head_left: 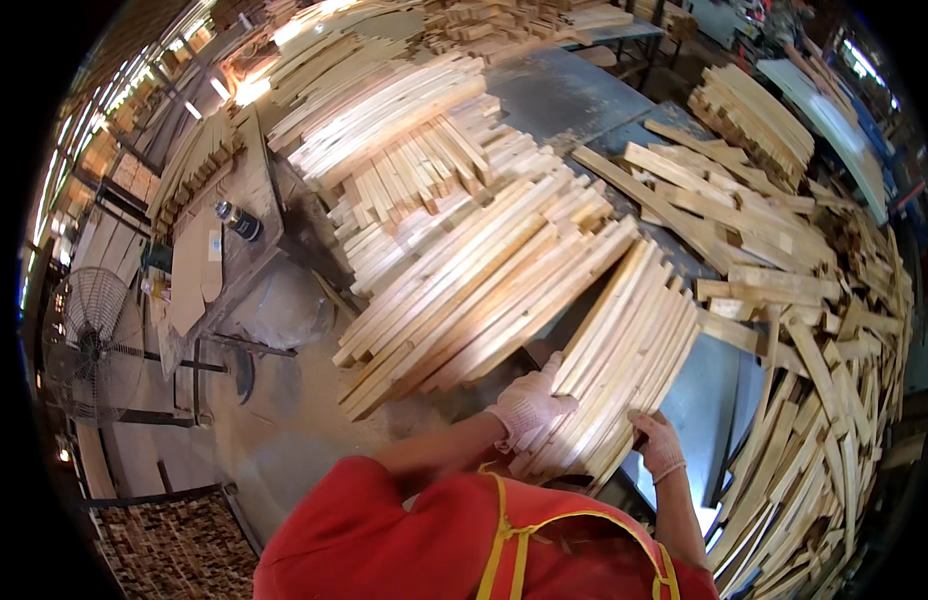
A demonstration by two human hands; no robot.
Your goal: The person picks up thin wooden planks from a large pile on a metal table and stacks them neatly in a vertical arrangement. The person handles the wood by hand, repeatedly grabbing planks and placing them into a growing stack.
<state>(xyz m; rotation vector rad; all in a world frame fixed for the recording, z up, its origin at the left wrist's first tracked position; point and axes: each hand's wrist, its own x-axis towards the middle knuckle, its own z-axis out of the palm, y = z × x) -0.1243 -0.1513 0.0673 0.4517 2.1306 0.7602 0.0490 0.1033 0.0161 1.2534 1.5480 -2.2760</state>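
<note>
A row of pale wooden strips (629,340) lies side by side in front of me. My left hand (532,402), in a light work glove, presses its fingers along the row's left edge. On the opposite edge my right hand (656,442), also gloved, grips with thumb and fingertips. Between them the two hands squeeze the strips together as one bundle. Just left of the bundle, and touching it near its far end, is a larger stack of similar wooden strips (484,290). The undersides of the strips are hidden.
Loose offcuts (784,450) pile up along the right side. A metal table (559,95) reaches away behind the stacks. At the left stand a workbench (269,235) with a dark can (239,221) and a fan (92,343). A crate of small wood pieces (174,545) is at lower left.
</note>
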